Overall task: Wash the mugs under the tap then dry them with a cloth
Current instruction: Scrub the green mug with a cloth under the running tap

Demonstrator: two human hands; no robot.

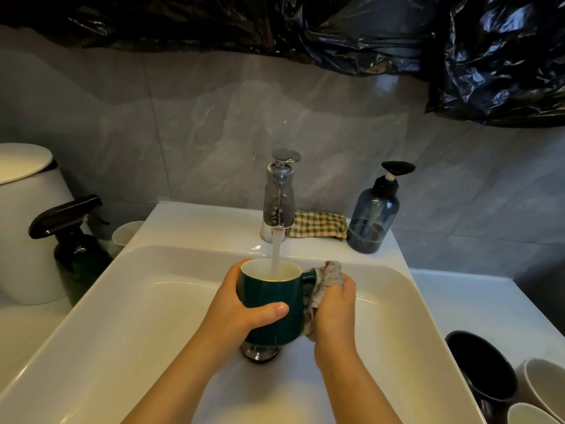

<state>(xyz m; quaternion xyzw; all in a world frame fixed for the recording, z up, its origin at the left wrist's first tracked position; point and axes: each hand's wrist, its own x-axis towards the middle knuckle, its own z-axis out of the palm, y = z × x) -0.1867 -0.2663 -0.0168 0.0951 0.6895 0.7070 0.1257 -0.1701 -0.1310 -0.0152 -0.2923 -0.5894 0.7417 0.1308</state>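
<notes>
Green mug (269, 289): left hand (235, 301) is gripping its body, keeping it upright over the basin (137, 301) so the tap (278, 197) is filling it. Right hand (336, 307) is clutching a grey rag (325, 278) against the handle side, seemingly for scrubbing. Checked cloth (318, 229) is lying behind the tap, likely kept dry. More mugs (483, 371) are sitting on the worktop (458, 301).

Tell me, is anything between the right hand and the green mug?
Yes. A grey cloth, bunched in the right hand, sits between that hand and the green mug at its handle side. The left hand grips the mug directly.
</notes>
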